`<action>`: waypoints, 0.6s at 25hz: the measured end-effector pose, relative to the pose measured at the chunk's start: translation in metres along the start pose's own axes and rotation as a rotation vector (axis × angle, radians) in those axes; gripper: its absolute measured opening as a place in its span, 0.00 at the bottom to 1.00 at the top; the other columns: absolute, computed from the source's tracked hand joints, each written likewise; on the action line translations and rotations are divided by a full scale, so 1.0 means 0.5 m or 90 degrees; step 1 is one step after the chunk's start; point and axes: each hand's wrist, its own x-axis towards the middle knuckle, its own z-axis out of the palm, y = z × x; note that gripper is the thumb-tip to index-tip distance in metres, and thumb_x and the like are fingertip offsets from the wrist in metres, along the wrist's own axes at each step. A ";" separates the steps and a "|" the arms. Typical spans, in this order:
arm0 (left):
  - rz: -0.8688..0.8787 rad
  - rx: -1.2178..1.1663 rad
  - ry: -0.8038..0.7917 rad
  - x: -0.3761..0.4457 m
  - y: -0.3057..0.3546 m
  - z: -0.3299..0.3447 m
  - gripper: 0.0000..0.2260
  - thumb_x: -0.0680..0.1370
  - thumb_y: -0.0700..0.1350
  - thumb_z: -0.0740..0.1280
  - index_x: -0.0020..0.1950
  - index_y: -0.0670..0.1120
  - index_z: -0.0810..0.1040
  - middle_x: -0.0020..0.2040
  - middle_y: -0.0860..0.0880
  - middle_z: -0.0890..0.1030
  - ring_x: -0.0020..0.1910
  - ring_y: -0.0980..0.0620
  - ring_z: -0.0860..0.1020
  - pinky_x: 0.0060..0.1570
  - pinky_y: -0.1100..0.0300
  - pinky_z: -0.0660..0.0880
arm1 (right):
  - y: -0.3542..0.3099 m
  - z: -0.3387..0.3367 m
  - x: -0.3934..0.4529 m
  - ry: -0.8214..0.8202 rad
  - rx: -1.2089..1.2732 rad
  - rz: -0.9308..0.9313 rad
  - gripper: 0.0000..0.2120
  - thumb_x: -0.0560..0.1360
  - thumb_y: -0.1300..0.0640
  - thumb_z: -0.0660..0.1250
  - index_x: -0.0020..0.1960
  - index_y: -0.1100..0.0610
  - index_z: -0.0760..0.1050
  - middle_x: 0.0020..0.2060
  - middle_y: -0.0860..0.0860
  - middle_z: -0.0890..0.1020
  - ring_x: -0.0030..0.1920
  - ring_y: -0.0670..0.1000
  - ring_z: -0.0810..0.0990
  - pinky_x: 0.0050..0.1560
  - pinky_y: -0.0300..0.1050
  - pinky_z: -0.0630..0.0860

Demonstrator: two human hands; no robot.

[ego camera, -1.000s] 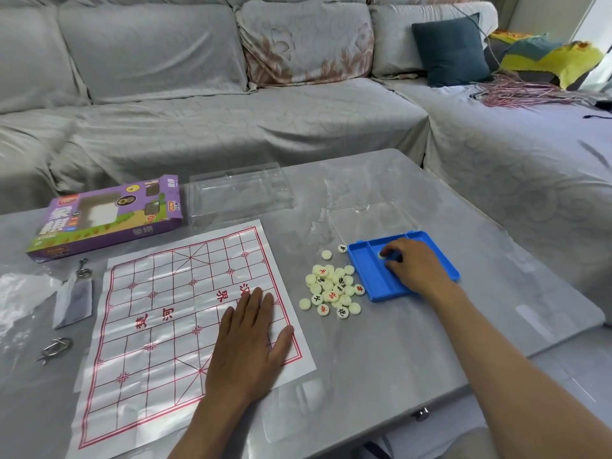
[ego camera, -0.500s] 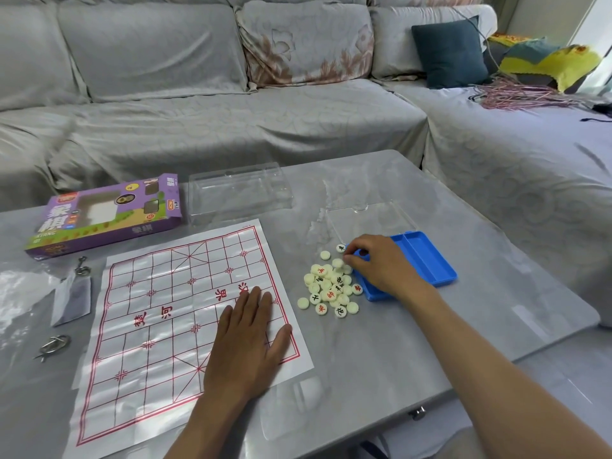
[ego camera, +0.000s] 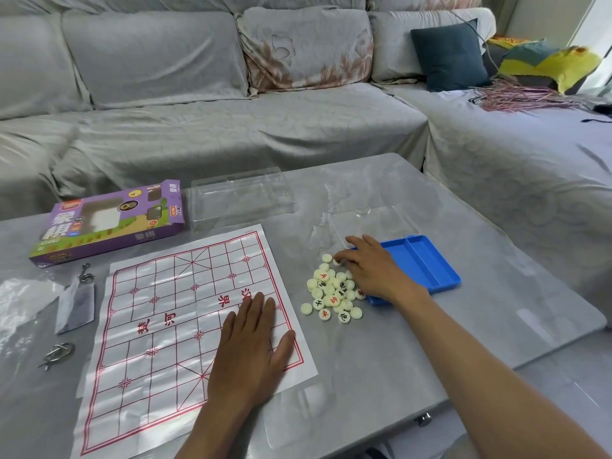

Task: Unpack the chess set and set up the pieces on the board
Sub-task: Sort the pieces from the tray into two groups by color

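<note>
Fingers of the right hand (ego camera: 374, 273) are spread loosely over the far right edge of a pile of chess pieces (ego camera: 332, 291), their tips at a piece at the far side of the pile; whether they pinch it cannot be told. The left hand (ego camera: 250, 339) lies flat with fingers straight and close together on the near right part of the board (ego camera: 185, 326), probably to keep the thin sheet from sliding or curling.

The board is a glossy, creased paper or plastic sheet printed with a red grid and red characters. No piece stands on it yet, so the setting-up has not begun. The pieces are small, round, cream discs, smooth like plastic, some showing red or black characters and some blank side up. They sit in a heap on the table (ego camera: 414, 342) just right of the board, within reach of both hands.

A shallow blue tray (ego camera: 427, 263) of hard plastic, with a divider, lies empty to the right of the pile, partly under the right wrist. A clear flat lid (ego camera: 374, 220) rests just beyond it. Farther left are a clear plastic box (ego camera: 241, 200) and a purple cardboard package (ego camera: 109, 220). The table is grey with a marbled sheen. A grey covered sofa (ego camera: 215, 127) fills the far side.
</note>
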 end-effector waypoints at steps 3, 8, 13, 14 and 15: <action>0.000 0.003 -0.001 0.002 0.002 -0.003 0.43 0.68 0.73 0.27 0.79 0.56 0.43 0.78 0.57 0.39 0.77 0.56 0.37 0.74 0.56 0.36 | 0.017 -0.050 -0.036 0.047 0.057 0.054 0.15 0.81 0.54 0.57 0.65 0.50 0.75 0.68 0.48 0.71 0.66 0.52 0.70 0.64 0.49 0.69; 0.002 0.012 -0.006 0.001 0.002 -0.005 0.41 0.70 0.72 0.30 0.79 0.56 0.44 0.79 0.56 0.40 0.77 0.55 0.37 0.74 0.56 0.36 | 0.032 -0.097 -0.103 -0.170 -0.008 0.203 0.10 0.69 0.54 0.74 0.49 0.48 0.77 0.45 0.42 0.75 0.46 0.47 0.77 0.42 0.40 0.75; 0.006 0.018 -0.002 0.000 0.002 -0.003 0.40 0.71 0.71 0.32 0.79 0.55 0.45 0.79 0.56 0.41 0.77 0.55 0.38 0.73 0.56 0.36 | 0.064 -0.063 -0.076 0.021 -0.010 0.220 0.06 0.72 0.63 0.68 0.40 0.53 0.79 0.45 0.49 0.80 0.46 0.51 0.78 0.42 0.42 0.72; 0.006 0.018 -0.002 -0.001 0.002 -0.004 0.40 0.70 0.72 0.30 0.79 0.55 0.44 0.79 0.56 0.40 0.77 0.55 0.38 0.73 0.56 0.36 | 0.081 -0.057 -0.069 0.070 0.006 0.220 0.07 0.72 0.63 0.67 0.40 0.53 0.78 0.45 0.50 0.79 0.48 0.52 0.78 0.43 0.43 0.71; 0.005 0.015 -0.003 -0.002 0.003 -0.005 0.41 0.70 0.72 0.30 0.79 0.55 0.44 0.79 0.56 0.40 0.77 0.55 0.38 0.74 0.55 0.37 | 0.098 -0.048 -0.061 0.116 0.025 0.221 0.06 0.73 0.63 0.66 0.41 0.53 0.77 0.47 0.51 0.78 0.48 0.54 0.77 0.44 0.44 0.70</action>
